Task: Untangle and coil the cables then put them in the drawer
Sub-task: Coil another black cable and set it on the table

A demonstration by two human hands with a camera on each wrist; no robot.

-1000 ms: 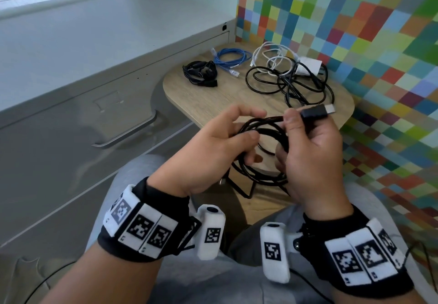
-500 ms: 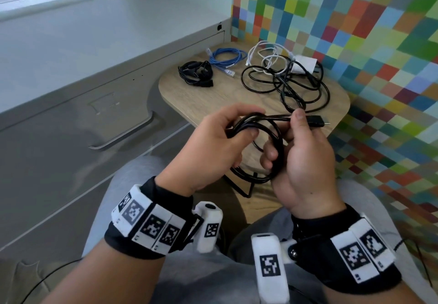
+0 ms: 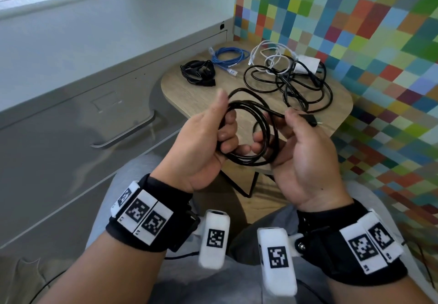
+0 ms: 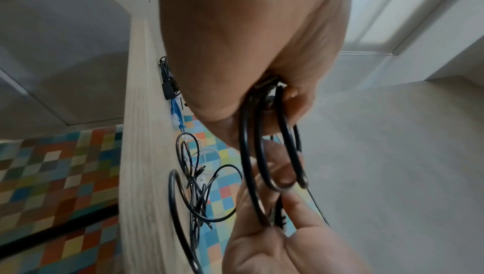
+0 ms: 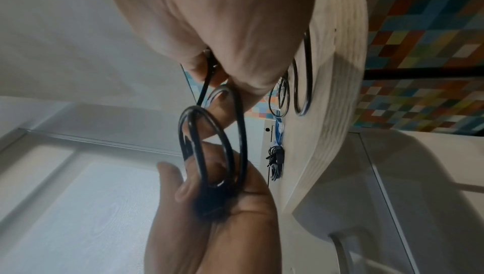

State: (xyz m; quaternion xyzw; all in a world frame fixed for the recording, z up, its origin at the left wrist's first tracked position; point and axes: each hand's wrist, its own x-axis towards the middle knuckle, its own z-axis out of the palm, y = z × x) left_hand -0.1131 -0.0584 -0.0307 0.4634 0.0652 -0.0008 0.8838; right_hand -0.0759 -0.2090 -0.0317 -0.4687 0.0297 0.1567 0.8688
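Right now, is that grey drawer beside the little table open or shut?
Shut. The drawer front sits flush with the cabinet, its handle untouched, while both hands are busy with the black cable.

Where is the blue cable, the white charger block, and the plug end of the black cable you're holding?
Blue coiled cable [image 3: 228, 59], head view: on its looped strands.
White square charger block [image 3: 306, 66], head view: on its flat top.
Black cable's plug end [image 3: 311, 119], head view: on the dark connector past the right thumb.

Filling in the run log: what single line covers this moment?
left hand grips black cable coil | right hand pinches plug end | drawer shut
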